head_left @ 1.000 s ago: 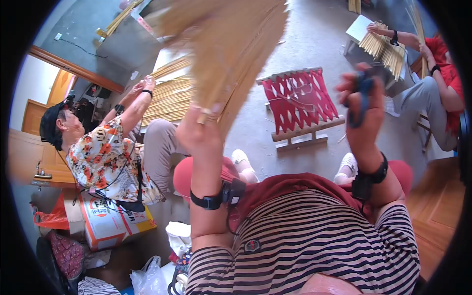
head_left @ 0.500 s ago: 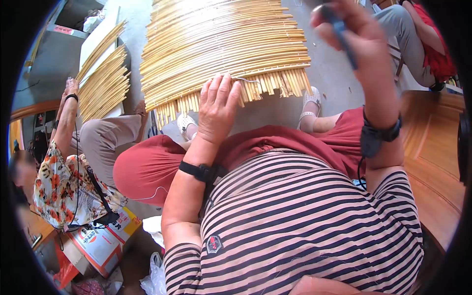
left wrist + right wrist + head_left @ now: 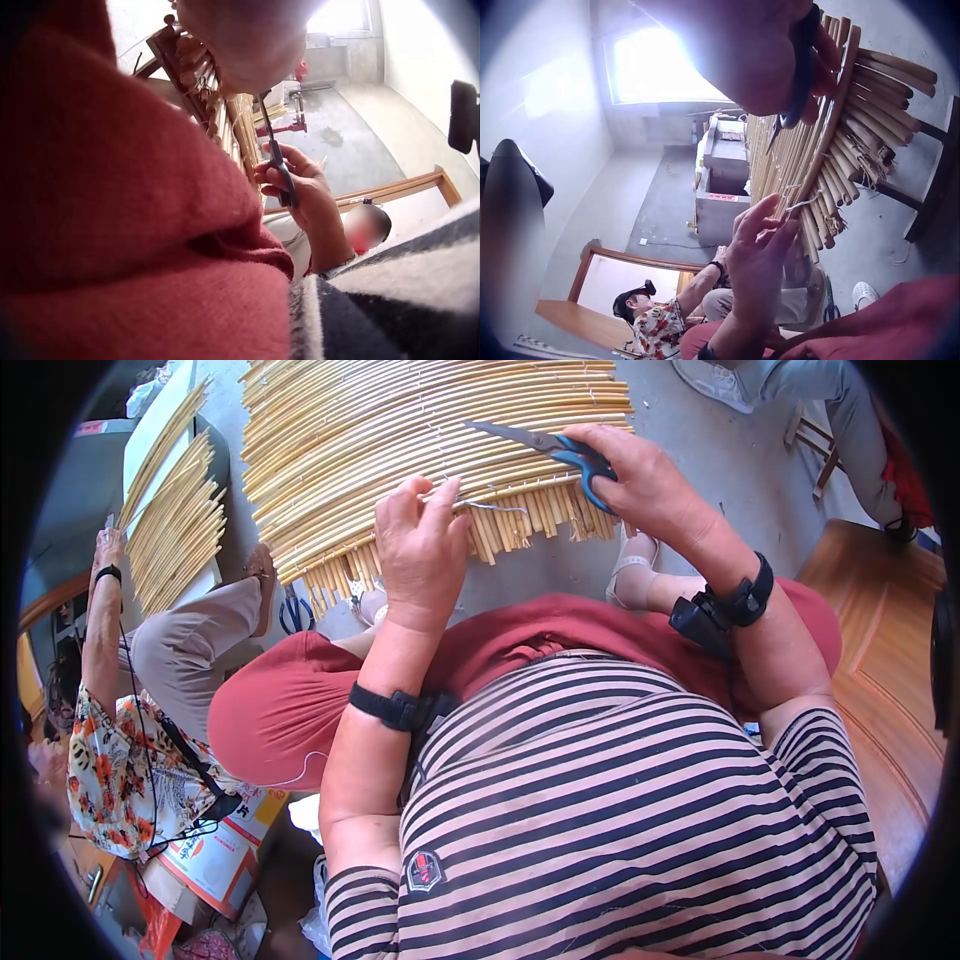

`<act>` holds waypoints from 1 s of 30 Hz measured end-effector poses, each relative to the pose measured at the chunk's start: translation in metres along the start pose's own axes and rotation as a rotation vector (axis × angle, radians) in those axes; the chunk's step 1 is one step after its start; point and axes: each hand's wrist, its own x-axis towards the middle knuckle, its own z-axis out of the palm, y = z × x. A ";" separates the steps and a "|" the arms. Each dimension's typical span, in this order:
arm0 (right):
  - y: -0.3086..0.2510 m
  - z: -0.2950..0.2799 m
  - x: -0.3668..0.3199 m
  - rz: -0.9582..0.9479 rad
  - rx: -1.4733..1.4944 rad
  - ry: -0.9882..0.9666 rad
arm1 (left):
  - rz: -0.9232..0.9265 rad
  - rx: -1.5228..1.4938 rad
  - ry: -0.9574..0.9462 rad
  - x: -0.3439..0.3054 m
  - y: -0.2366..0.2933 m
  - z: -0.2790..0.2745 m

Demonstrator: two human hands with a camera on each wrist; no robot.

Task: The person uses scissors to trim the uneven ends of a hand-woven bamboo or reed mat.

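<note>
A mat of straw-coloured sticks [image 3: 420, 420] tied in rows lies in front of the knees, short stub ends poking out along its near edge. My left hand [image 3: 422, 555] is at that edge, thumb and forefinger pinching a white string [image 3: 804, 203] that shows clearly in the right wrist view. In my right hand [image 3: 655, 480] is a pair of scissors [image 3: 572, 448] with blue-and-black handles, fingers through the loops. Its blades point left over the mat, a little above the left fingertips. The left wrist view also shows the scissors [image 3: 276, 156] in the right hand.
At the left, a person in a flowered shirt [image 3: 100, 780] reaches to loose sticks [image 3: 180, 530] on a white board. A blue-handled tool [image 3: 295, 610] lies on the floor below the mat's left corner. Another seated person's leg [image 3: 850, 450] is at upper right, a wooden door panel [image 3: 880, 660] below it.
The mat, earlier lifted in the left hand, now lies down. The left hand has gone from lying flat on its edge to pinching the string. The right hand brought the scissors down over the mat.
</note>
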 end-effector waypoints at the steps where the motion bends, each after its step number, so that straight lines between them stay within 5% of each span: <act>1: 0.001 0.002 0.001 0.010 -0.010 -0.005 | 0.043 0.033 0.012 0.001 0.000 0.002; 3: 0.002 0.003 0.005 0.025 -0.034 -0.010 | 0.134 0.097 0.042 0.003 0.000 0.005; 12: 0.018 0.015 0.013 -0.010 -0.084 -0.010 | -0.200 -0.652 0.077 -0.007 -0.016 -0.006; 24: 0.015 0.020 0.014 -0.006 -0.118 0.004 | -0.454 -0.905 -0.022 -0.007 -0.020 -0.010; 30: 0.025 0.009 0.017 -0.153 0.051 -0.093 | -0.528 -1.097 0.009 -0.007 -0.021 -0.010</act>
